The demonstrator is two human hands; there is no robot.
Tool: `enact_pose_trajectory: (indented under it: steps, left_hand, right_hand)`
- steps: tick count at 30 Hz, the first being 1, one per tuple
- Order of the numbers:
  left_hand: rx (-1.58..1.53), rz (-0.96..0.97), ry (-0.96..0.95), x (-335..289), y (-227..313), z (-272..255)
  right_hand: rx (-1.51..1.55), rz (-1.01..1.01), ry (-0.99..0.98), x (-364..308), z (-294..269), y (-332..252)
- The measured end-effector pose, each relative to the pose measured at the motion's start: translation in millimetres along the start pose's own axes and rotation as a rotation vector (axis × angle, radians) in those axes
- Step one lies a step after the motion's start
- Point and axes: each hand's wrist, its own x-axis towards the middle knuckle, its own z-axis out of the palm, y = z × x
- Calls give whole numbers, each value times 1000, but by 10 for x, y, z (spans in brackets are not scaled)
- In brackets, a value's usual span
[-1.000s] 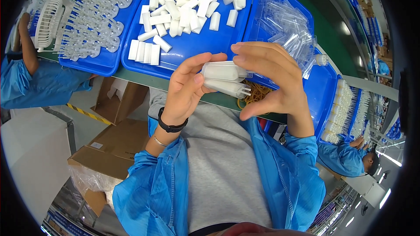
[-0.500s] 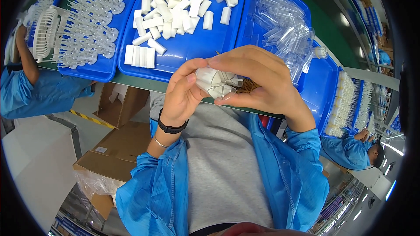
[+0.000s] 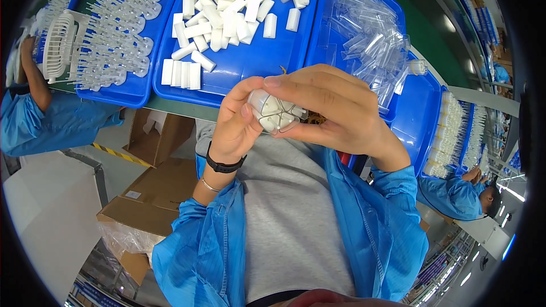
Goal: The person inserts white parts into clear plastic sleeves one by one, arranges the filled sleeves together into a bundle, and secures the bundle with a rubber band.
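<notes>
Between my two hands, in front of my chest, is a round bundle of white wedge-shaped blocks in clear plastic sleeves. Its end faces up toward me, with the sleeve edges meeting near the middle like spokes. My left hand is closed on its left side, thumb and fingers pressed to it. From the right, my right hand curls over the top and grips the lower edge with the thumb. The bundle's far side is hidden by my fingers. Some thin yellow-brown strands show partly behind my right hand.
A blue tray beyond my hands bears loose white blocks. To its right lie clear plastic sleeves in another tray; to its left, white pronged pieces. Cardboard boxes stand lower left. Co-workers in blue sit on both sides.
The bundle has turned so its end faces me more squarely. Its sections, which spread apart at the right before, now sit closer together in a circle. Both hands stay on it.
</notes>
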Motion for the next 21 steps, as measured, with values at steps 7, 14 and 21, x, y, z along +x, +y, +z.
enact_pose_trajectory:
  steps: [7, 14, 21]
  left_hand:
    - [-28, 0, -31, -17, 4, -43]
    - [242, 53, 36, -6, 32, -6]
    - [521, 276, 31, 69, 76, 71]
  right_hand:
    - [-14, 8, 1, -22, 13, -40]
    - [-24, 12, 2, -32, 6, -59]
    - [25, 63, -20, -54, -15, 23]
